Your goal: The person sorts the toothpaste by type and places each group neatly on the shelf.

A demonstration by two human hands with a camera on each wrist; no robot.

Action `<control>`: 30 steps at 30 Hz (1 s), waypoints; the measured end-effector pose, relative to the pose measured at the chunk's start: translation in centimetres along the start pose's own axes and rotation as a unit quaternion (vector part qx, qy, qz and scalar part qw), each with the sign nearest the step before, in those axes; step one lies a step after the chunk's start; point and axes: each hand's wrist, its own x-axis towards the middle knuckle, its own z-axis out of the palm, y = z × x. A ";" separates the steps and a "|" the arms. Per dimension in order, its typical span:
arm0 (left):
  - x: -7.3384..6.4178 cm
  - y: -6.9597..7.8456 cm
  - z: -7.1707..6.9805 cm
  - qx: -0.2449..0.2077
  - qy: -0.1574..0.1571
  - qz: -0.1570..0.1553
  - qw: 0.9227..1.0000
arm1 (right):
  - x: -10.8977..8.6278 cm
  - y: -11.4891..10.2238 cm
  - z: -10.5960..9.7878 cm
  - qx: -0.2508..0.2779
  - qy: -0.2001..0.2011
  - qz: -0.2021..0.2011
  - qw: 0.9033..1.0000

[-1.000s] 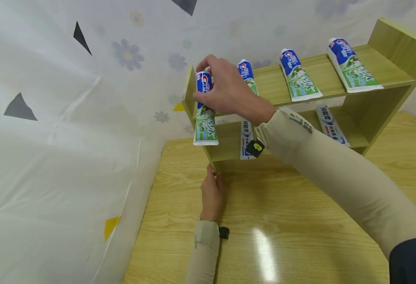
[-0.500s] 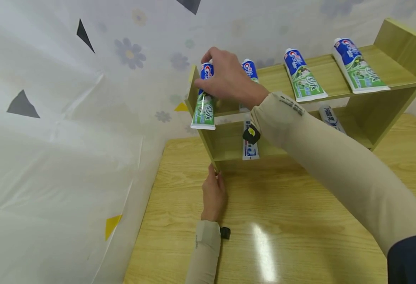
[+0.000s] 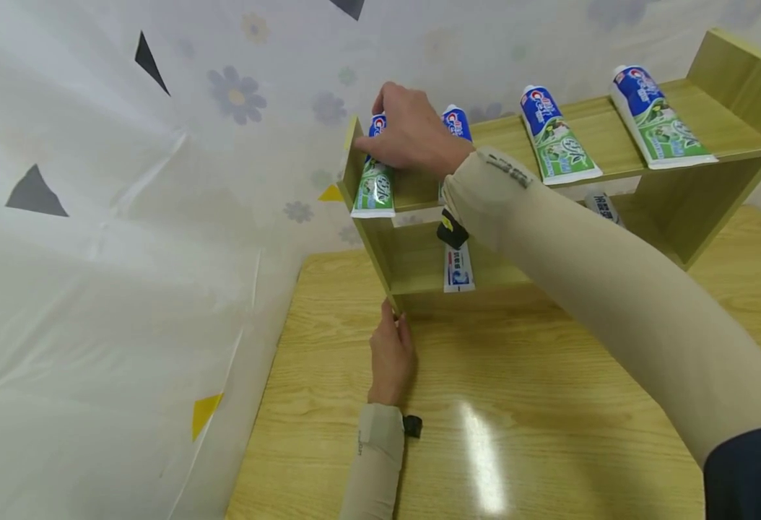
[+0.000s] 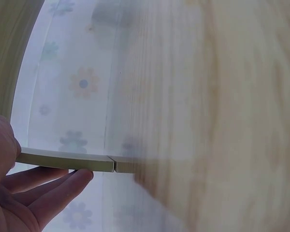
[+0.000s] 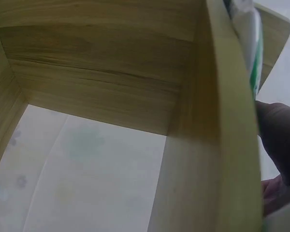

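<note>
My right hand (image 3: 413,133) holds a blue, white and green toothpaste tube (image 3: 375,193) from above, at the left end of the upper board of a small wooden shelf (image 3: 497,144). The tube's cap points to the wall, and its flat end reaches the board's front edge. Part of its middle is hidden by the fingers. My left hand (image 3: 390,365) grips the bottom of the shelf's left side panel (image 3: 375,253). In the left wrist view the thumb and fingers (image 4: 70,191) lie on opposite sides of that panel. The right wrist view catches the tube's edge (image 5: 254,53) above the hand (image 5: 280,140).
Along the upper board lie more matching tubes, one partly behind the right hand, another mid-board (image 3: 559,144) and one at right (image 3: 663,126). White toothpaste packs, one at left (image 3: 459,271), another at right (image 3: 603,206), lie on the lower board. A wooden table (image 3: 315,404) supports the shelf.
My right hand has moved the toothpaste tube back and down onto the upper board, so its flat end now meets the front edge. The left hand stays in place.
</note>
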 end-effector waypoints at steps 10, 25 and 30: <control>0.0 0.0 0.0 -0.001 -0.004 0.004 1.000 | 0.8 -0.2 0.5 -0.018 -0.027 0.004 0.999; -0.1 0.3 0.0 -0.003 0.001 0.009 1.000 | -0.5 -0.2 -0.2 0.008 -0.057 -0.003 0.998; 0.1 0.2 0.2 -0.003 0.005 -0.008 1.000 | -1.7 0.0 -0.7 0.023 -0.039 0.003 0.999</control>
